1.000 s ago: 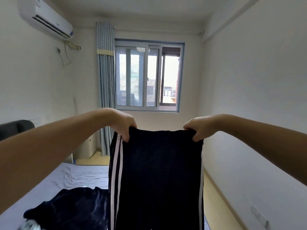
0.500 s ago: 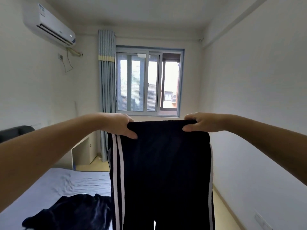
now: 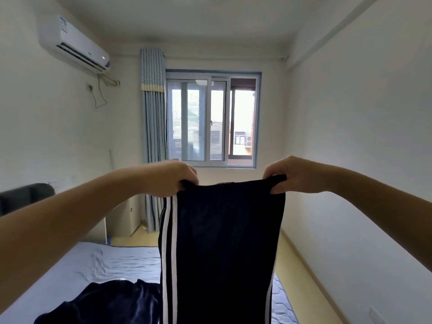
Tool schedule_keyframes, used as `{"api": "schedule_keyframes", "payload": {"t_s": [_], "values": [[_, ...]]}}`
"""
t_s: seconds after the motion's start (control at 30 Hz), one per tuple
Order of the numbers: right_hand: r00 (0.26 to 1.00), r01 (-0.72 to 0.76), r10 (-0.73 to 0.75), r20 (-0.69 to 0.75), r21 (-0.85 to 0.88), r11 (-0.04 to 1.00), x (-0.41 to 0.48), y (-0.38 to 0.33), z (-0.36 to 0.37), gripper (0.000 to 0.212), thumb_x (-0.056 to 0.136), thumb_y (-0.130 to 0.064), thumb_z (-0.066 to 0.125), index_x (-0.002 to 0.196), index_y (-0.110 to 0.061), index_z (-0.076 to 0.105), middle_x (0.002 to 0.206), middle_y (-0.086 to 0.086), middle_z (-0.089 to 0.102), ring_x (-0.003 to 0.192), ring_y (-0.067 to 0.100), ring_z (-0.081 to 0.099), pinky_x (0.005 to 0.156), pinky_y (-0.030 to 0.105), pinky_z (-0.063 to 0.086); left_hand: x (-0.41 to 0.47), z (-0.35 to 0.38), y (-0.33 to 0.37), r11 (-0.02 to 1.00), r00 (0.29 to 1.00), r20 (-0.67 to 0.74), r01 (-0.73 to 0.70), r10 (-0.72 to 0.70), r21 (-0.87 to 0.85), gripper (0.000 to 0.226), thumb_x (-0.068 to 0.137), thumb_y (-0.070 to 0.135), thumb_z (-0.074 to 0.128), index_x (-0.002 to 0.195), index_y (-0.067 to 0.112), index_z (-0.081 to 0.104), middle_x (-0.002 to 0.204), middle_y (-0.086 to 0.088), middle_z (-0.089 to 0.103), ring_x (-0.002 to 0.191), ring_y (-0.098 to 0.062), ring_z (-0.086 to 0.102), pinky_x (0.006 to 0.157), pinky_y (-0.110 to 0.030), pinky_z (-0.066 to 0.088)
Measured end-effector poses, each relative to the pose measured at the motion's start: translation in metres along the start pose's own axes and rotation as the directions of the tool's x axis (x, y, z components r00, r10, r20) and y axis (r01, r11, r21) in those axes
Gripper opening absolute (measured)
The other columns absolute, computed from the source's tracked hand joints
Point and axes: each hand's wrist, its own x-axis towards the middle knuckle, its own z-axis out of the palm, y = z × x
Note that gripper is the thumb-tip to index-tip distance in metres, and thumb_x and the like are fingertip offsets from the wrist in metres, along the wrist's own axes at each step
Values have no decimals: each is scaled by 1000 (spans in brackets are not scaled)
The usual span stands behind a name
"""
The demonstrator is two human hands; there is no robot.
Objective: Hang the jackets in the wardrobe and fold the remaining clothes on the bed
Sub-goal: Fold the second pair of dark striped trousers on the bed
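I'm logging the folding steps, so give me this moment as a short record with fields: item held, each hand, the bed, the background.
held item: dark track trousers with white side stripes, hanging in the air
left hand: grips the top edge at its left corner
right hand: grips the top edge at its right corner
bed: pale sheet, a dark garment lying crumpled on it
background: window, curtain, air conditioner
fold status: not yet folded

Two hands are in view: the left hand (image 3: 173, 177) and the right hand (image 3: 294, 175). There is one pair of navy track pants (image 3: 224, 242), with two white stripes (image 3: 169, 253) on the left-hand edge and one on the other. One dark garment (image 3: 105, 302) lies on one bed (image 3: 112, 260). The room has one window (image 3: 211, 120), one curtain (image 3: 153, 136), one air conditioner (image 3: 72, 44) and one wall socket (image 3: 89, 87).
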Motion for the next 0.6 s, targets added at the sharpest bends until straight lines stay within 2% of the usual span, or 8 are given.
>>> {"api": "schedule_keyframes", "payload": {"t_s": [0.1,0.17,0.2,0.27,0.37,0.43,0.53,0.6], "values": [[988,103,-83,-128,155,983,-2,-11,13,32,84,5,63,87,-27,63,77,-17,62,75,0,59,70,15,48,2,0,17,986,952,-255,-157,167,60,25,84,6,66,71,26,60,87,15,60,90,-2,55,83,-12,38],[975,149,-87,-205,311,939,-3,-17,28,32,82,13,58,88,-19,62,82,-7,61,76,4,58,72,19,50,2,4,31,974,887,-401,-207,228,95,20,80,8,72,72,25,65,93,15,57,97,-10,55,89,-23,40],[968,176,-83,-236,403,898,-5,-20,36,30,81,15,58,89,-14,62,83,-2,62,77,7,59,74,22,51,2,8,38,972,853,-467,-211,235,104,16,78,8,75,72,22,67,94,13,55,98,-15,55,89,-29,41],[955,230,-67,-288,580,782,-6,-24,54,26,79,19,59,92,-4,60,83,3,64,79,12,62,76,24,54,3,17,50,974,802,-554,-205,222,94,13,75,8,77,71,18,69,93,12,52,93,-16,52,83,-31,42],[940,281,-44,-339,691,666,-3,-29,83,23,77,16,62,94,1,61,84,8,65,79,16,62,79,27,54,2,30,66,963,826,-549,-235,128,-129,9,75,4,74,77,11,69,89,10,53,87,1,51,78,-16,43],[921,327,-46,-387,703,631,-3,-29,99,21,76,6,67,94,-2,63,94,10,63,86,17,62,82,27,53,-2,36,74,934,860,-509,-204,29,-292,8,78,6,65,85,9,69,86,19,53,81,12,51,75,-4,41],[923,364,-109,-370,744,560,-5,-23,112,21,77,-4,65,97,-1,61,127,13,56,116,26,58,96,37,49,-7,45,80,861,869,-492,-207,-56,-464,12,78,9,60,87,7,68,83,27,55,77,12,53,71,-5,43],[938,346,-201,-283,816,463,-8,-18,119,15,82,-2,61,96,0,59,131,11,55,115,30,57,95,40,49,-8,51,83,838,882,-469,-215,-53,-501,12,79,7,59,87,5,68,83,28,56,78,11,54,72,-7,43]]}}
